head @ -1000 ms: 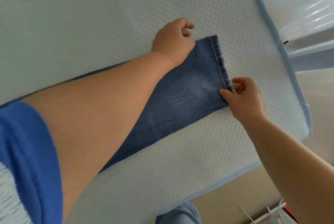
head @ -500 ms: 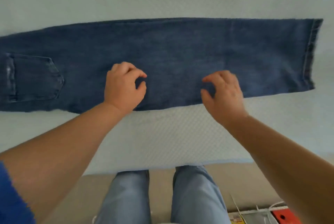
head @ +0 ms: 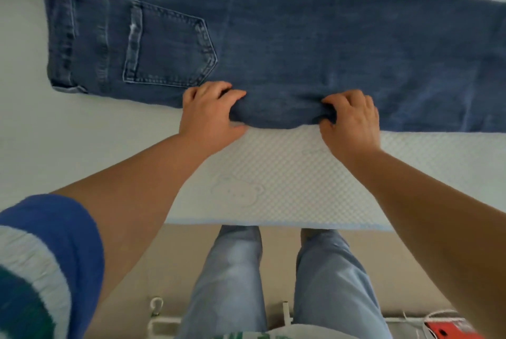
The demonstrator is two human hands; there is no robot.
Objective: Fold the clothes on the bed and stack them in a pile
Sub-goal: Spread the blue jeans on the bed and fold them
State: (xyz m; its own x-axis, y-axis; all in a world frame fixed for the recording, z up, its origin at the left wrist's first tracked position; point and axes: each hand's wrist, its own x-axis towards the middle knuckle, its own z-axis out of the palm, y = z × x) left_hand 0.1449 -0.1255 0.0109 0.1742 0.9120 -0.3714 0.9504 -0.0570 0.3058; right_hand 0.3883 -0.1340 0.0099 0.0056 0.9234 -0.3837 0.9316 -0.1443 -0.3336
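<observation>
Across the bed [head: 273, 174], dark jeans [head: 301, 45] are laid flat, waistband at nine o'clock. Their near edge is gripped by left hand [head: 209, 114] and right hand [head: 351, 119], fingers curled. Judged next: a lengthwise fold.

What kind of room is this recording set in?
Most likely a bedroom at home: dark jeans lie flat on a bed with a quilted pale cover, and both hands grip the jeans' near edge, left hand, right hand.
</observation>
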